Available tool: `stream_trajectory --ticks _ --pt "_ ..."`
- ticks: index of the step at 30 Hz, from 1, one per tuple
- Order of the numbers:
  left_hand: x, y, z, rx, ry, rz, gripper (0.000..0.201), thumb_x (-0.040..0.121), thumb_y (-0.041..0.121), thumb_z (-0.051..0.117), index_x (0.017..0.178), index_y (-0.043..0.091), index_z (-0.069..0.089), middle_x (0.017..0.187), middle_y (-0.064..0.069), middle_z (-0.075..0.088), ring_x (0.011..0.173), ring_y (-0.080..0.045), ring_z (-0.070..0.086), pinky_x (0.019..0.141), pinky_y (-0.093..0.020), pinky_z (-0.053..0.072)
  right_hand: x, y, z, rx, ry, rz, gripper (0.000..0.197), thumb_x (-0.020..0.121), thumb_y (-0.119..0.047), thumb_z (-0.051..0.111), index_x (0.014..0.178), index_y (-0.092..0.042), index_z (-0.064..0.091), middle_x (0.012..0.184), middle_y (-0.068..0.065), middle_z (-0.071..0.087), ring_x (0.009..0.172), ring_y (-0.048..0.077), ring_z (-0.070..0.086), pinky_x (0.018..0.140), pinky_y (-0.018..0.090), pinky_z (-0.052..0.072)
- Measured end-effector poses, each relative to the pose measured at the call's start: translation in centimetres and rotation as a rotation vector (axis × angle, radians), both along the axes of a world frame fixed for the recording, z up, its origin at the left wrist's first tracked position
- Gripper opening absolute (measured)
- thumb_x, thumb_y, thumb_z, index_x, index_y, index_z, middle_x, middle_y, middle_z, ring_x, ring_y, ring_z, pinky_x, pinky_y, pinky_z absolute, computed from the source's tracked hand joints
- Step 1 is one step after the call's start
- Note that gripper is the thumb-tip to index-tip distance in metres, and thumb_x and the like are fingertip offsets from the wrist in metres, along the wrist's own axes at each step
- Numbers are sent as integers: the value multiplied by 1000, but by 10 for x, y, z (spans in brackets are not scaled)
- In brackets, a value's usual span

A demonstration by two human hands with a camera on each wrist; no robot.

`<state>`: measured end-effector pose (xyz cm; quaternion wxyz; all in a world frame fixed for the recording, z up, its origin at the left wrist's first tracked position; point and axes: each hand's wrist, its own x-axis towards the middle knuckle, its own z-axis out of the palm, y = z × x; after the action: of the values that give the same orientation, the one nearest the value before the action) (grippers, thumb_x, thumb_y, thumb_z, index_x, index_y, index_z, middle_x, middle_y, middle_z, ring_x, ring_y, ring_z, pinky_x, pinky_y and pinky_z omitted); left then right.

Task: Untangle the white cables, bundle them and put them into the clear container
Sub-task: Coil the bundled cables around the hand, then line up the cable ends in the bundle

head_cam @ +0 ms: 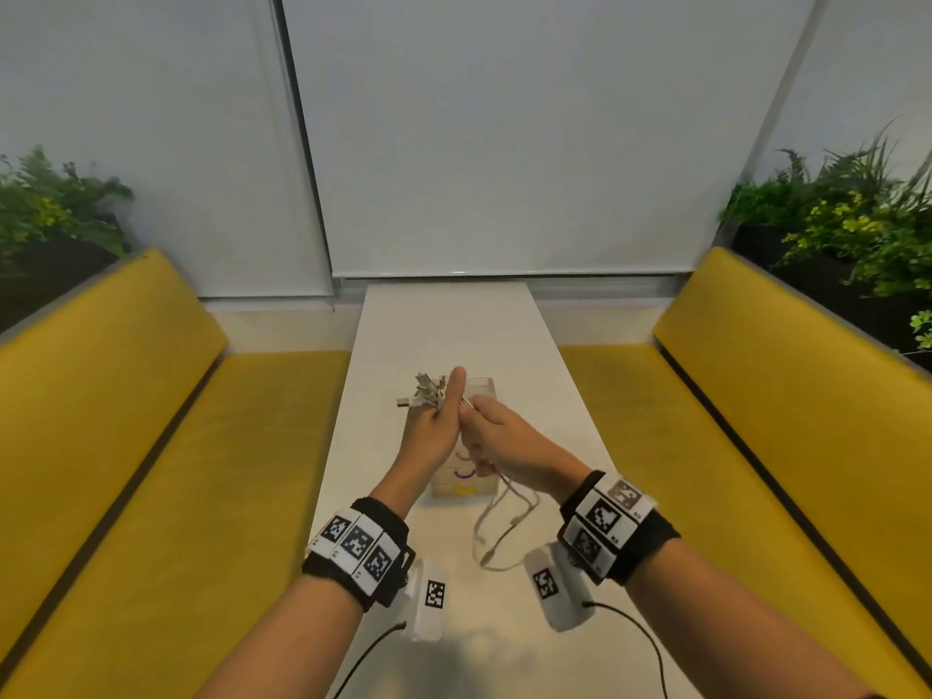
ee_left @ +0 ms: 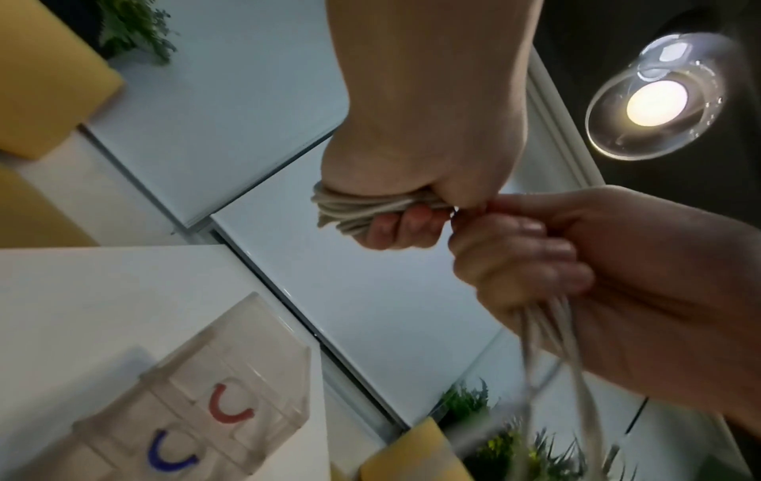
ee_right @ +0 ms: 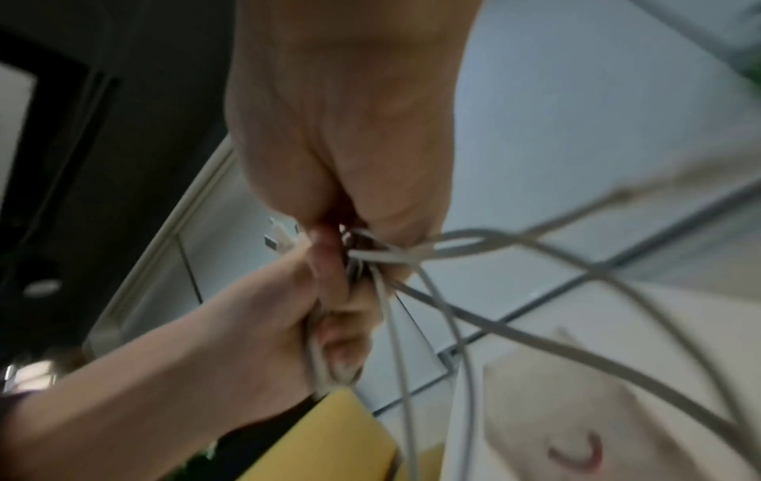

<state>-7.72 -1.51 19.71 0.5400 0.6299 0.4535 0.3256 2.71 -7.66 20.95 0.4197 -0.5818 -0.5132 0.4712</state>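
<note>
My left hand (head_cam: 438, 421) is raised over the table with the thumb up and grips a coil of white cables (ee_left: 358, 208); their plugs (head_cam: 422, 392) stick out to the left. My right hand (head_cam: 497, 436) touches the left one and pinches the loose strands (ee_right: 449, 252), which hang down in loops (head_cam: 497, 529) onto the table. The clear container (head_cam: 461, 489) stands on the table directly below both hands, with coloured curved marks on it (ee_left: 228, 408). Most of the container is hidden by my hands in the head view.
The narrow white table (head_cam: 449, 325) runs away from me between two yellow benches (head_cam: 126, 446) (head_cam: 787, 421). Plants (head_cam: 857, 219) stand behind the benches. A white blind closes the far end. A lit lamp (ee_left: 655, 101) hangs overhead.
</note>
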Motion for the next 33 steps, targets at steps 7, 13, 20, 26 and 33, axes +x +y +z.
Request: stream_trajectory --ticks 7,13,20,26,33 --pt "2 12 22 -47 -364 43 26 90 19 63 65 22 56 69 2 53 72 -16 52 70 -30 43 -29 -16 -23 80 201 41 35 106 -41 30 85 -15 39 68 0 31 56 11 32 54 25 34" --pt "-9 13 50 -145 -711 -475 20 84 10 46 66 14 39 51 -2 40 40 -18 45 46 -25 36 -14 -11 -27 37 23 219 52 96 -50 48 62 -12 41 57 7 36 47 19 36 57 28 46" --pt "-26 -11 72 -421 -693 -1124 17 68 10 63 69 13 46 40 0 29 29 -14 21 33 -19 19 19 -1 8 -194 -67 423 25 89 -4 68 69 -10 54 46 -9 42 41 6 37 44 16 38" --pt "-35 -26 45 -401 -262 -1202 33 91 28 58 66 14 43 45 14 48 31 1 36 35 -19 20 49 5 37 -448 -149 632 9 89 -5 48 83 -6 55 69 6 41 49 7 42 56 21 48" --pt "-21 -31 27 82 530 -986 17 97 11 57 109 3 67 102 -12 62 90 -23 52 79 -25 37 29 7 33 -544 -308 493 71 103 -55 25 104 7 60 80 11 66 62 15 60 58 25 50"
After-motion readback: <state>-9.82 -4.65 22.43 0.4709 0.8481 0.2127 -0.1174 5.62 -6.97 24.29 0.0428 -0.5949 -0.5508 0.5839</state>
